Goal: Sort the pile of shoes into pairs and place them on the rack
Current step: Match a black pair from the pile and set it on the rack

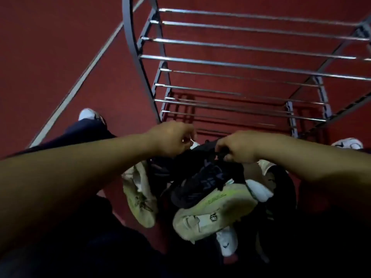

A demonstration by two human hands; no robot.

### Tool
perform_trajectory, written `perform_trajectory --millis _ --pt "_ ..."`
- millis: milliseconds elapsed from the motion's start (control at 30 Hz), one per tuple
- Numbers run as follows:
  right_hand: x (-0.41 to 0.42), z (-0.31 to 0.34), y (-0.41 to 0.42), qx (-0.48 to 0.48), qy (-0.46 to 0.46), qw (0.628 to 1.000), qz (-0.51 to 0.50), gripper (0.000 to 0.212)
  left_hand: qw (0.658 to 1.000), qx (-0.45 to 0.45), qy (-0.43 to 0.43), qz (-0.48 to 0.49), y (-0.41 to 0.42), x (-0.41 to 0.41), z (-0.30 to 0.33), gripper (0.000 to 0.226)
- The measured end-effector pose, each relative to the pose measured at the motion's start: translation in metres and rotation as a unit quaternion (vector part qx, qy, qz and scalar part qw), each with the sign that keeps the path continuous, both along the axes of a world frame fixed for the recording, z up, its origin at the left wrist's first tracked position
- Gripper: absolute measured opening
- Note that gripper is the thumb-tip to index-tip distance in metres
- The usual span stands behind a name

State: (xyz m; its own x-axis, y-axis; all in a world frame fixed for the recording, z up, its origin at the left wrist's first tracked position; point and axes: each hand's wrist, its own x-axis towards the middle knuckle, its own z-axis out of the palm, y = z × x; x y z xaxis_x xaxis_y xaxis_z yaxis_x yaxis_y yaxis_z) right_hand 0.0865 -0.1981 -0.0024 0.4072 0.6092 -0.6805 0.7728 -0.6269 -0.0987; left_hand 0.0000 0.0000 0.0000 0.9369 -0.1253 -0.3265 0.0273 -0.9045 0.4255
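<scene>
Where shoes pile, 2 hands.

A metal shoe rack runs off the top and right edges, its far rails lost. Both forearms leave the near and side edges. The left hand curls over its own fingertips, so its grasp cannot be read. Black shoes in the pile blur into shadow; how many lie beneath the pale ones is unclear.
</scene>
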Motion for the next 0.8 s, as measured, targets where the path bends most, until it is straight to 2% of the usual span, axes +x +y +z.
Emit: perform_trajectory --millis 167,267,367,500,667,733,767,800 --pt "-0.046 -0.031 0.04 0.057 -0.003 0.989 0.139 0.071 0.994 0.061 0.088 0.033 0.005 -0.028 -0.014 0.033" --pt "-0.076 -0.042 0.047 0.069 0.037 0.977 0.198 0.092 0.991 0.089 0.079 0.066 0.02 -0.041 -0.018 0.034" --pt "-0.093 -0.057 0.04 0.051 0.018 0.976 0.212 0.114 0.984 0.12 0.093 0.096 0.029 -0.049 -0.022 0.036" --pt "-0.094 -0.072 0.031 0.132 -0.041 0.968 0.21 0.106 0.975 0.135 0.155 0.088 0.03 -0.051 -0.027 0.036" --pt "-0.087 -0.056 0.044 0.16 -0.048 0.961 0.222 0.091 0.978 0.079 0.188 0.045 0.04 -0.054 -0.034 0.032" --pt "-0.086 -0.04 0.047 0.202 -0.034 0.961 0.187 0.091 0.985 -0.021 0.161 0.056 0.043 -0.058 -0.035 0.023" --pt "-0.09 -0.027 0.048 0.217 -0.03 0.96 0.173 0.092 0.979 -0.094 0.166 0.076 0.043 -0.061 -0.031 0.029" --pt "-0.097 -0.015 0.049 0.225 -0.026 0.96 0.165 0.092 0.97 -0.114 0.195 0.095 0.042 -0.065 -0.025 0.046"
